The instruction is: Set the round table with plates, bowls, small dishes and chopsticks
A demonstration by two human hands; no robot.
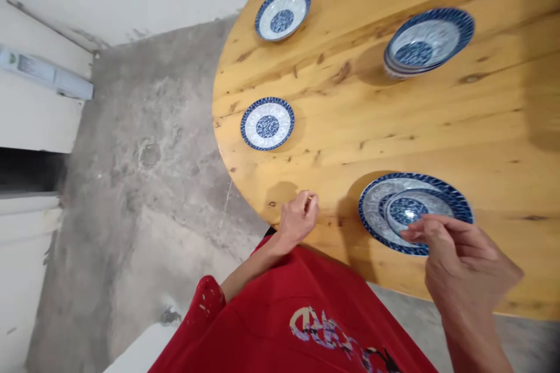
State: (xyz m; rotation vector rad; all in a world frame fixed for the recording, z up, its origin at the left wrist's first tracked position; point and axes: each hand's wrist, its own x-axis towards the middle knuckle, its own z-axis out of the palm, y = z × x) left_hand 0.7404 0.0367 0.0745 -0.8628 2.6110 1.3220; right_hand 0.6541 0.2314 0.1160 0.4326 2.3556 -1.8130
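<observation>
My left hand point(300, 214) is loosely closed over the near edge of the table, with its fingers curled and nothing visible in them. On the right, my right hand point(464, 256) reaches over a large blue-and-white plate point(371, 210), and its thumb and fingers are pressed together. Within that plate sits a smaller blue-and-white bowl point(406, 210) with a dark patterned centre. The right fingertips overlap the bowl's lower rim; whether they grip it is hidden.
On the round wooden table point(332, 122) are a small patterned plate point(266, 124), a shallow bowl point(282, 13) farther back, and a stack of bowls point(429, 41) at back right. Bare concrete floor point(153, 128) and white walls lie to the left.
</observation>
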